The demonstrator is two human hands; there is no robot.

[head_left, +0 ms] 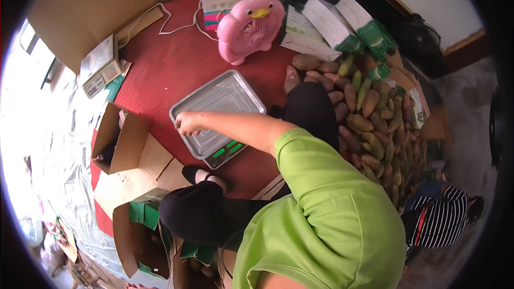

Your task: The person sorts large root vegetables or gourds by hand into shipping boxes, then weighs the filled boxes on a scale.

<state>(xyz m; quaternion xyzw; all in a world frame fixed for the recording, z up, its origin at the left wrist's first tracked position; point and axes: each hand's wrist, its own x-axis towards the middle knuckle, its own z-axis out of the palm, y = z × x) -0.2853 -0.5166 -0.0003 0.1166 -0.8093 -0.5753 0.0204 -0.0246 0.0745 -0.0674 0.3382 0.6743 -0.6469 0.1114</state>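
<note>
My right hand [188,123] is at the left rim of a metal tray [243,108], its fingers curled downward. Whether they grip the rim or something small, I cannot make out. The tray shows no load and rests on a digital scale [227,154] with lit green displays. Of my left arm [278,281], only a bare part shows at the bottom edge. A sliver of what may be the fingers of my left hand [140,286] appears at the lower left border. Beside my right leg lies a large heap of sweet potatoes [369,123].
A pink fan [251,29] stands behind the tray. Open cardboard boxes [126,142] are at the left, another box [126,235] at lower left. A second scale [100,69] sits at upper left. White-and-green cartons [329,21] lie behind the heap. A person in stripes [441,217] is at right.
</note>
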